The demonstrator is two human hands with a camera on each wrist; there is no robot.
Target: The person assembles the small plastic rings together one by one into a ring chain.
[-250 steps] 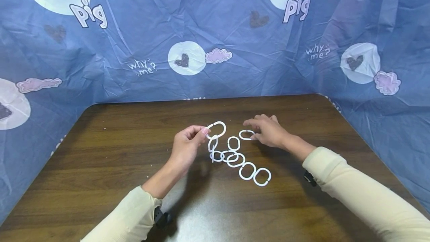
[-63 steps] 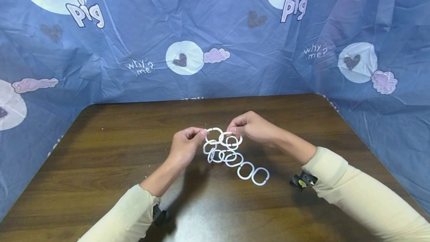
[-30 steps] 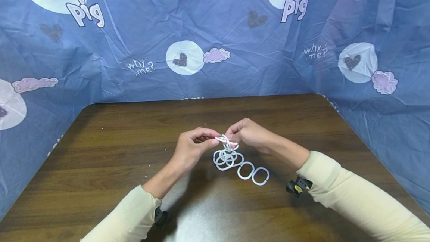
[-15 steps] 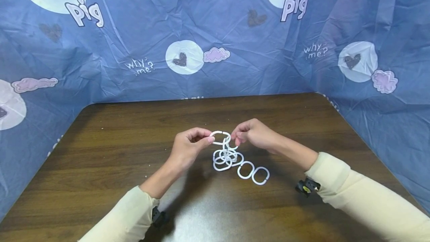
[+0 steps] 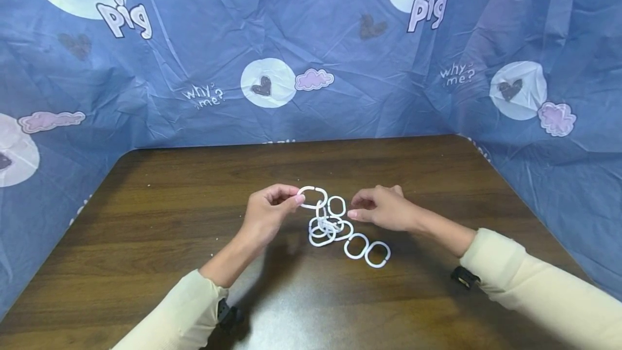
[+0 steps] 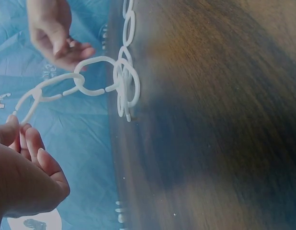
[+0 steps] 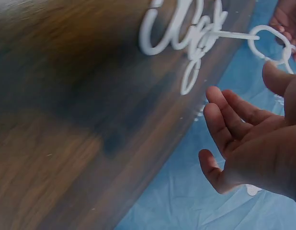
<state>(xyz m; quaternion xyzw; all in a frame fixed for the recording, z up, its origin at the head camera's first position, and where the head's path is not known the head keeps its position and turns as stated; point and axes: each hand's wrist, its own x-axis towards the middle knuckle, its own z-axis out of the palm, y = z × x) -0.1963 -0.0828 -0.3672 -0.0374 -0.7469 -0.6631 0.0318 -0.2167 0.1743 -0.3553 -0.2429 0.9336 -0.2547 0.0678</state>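
Pinching a white link (image 5: 310,207) in our left grip (image 5: 266,210), we position our empty right grip (image 5: 387,208) half-spread, right of that link.

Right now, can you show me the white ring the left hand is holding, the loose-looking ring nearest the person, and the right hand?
Held ring (image 5: 309,207): head view, its lower edge.
Nearest ring (image 5: 376,267): head view, its lower edge.
Right hand (image 5: 386,209): head view, its middle.

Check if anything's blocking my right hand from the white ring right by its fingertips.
Nothing visible stands between your right hand and that white ring in the head view. The held link is on the ring's other side, toward your left hand.
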